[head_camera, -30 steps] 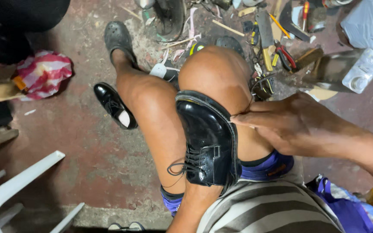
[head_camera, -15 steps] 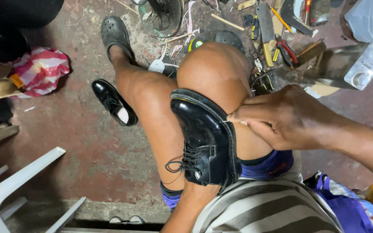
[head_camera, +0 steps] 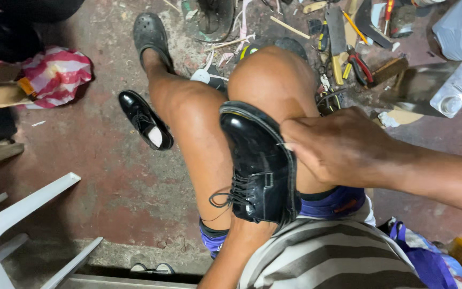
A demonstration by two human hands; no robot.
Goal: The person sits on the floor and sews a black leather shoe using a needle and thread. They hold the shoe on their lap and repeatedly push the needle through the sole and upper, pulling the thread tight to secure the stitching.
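Note:
A glossy black lace-up shoe (head_camera: 258, 166) lies toe-away on my lap between my bare knees, its laces hanging loose toward me. My right hand (head_camera: 343, 147) comes in from the right with its fingers closed, pinching the sole edge on the shoe's right side. My left forearm (head_camera: 236, 251) rises from the bottom and goes in under the shoe's heel end. The left hand itself is hidden by the shoe. The matching black shoe (head_camera: 144, 119) lies on the floor to the left of my leg.
Pliers with red handles (head_camera: 360, 63), a yellow-handled tool (head_camera: 347, 69), wood sticks and scraps litter the floor beyond my knees. A clear plastic bottle (head_camera: 455, 88) lies far right. A red-and-white bag (head_camera: 54, 75) sits at left, a white plastic chair (head_camera: 17, 219) at lower left.
My right hand has slid a little along the shoe's sole edge toward the toe. The shoe stays on my lap.

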